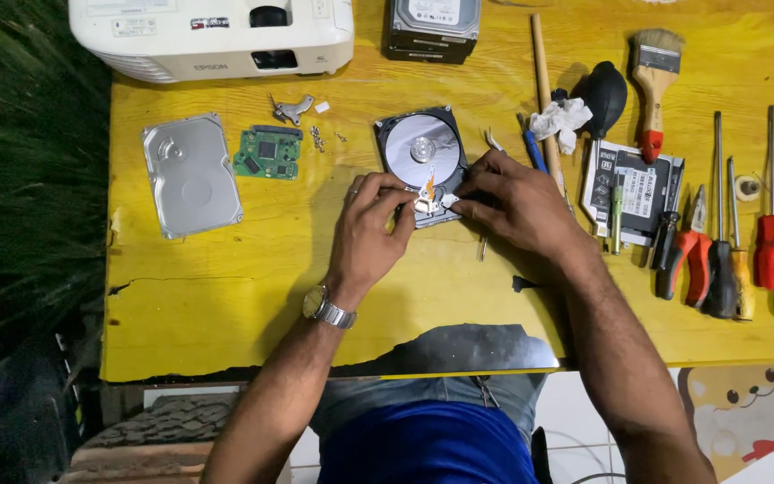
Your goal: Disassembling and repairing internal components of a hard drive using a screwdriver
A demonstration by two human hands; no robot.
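Observation:
An opened hard drive (416, 134) with a shiny platter lies on the yellow table (226, 287). My left hand (371, 224) and my right hand (508, 202) meet at its near end. The fingertips of both pinch the small metal actuator part (429, 199) with an orange strip. A watch sits on my left wrist. The drive's near corner is hidden under my fingers.
The drive's metal lid (190, 175), a green circuit board (268, 153), a small bracket (293, 109) and loose screws (319, 137) lie at left. A white projector (212, 36) and another drive (432, 27) stand at the back. Screwdrivers and pliers (736, 260), a brush (654, 85), a blower (604, 97) are at right.

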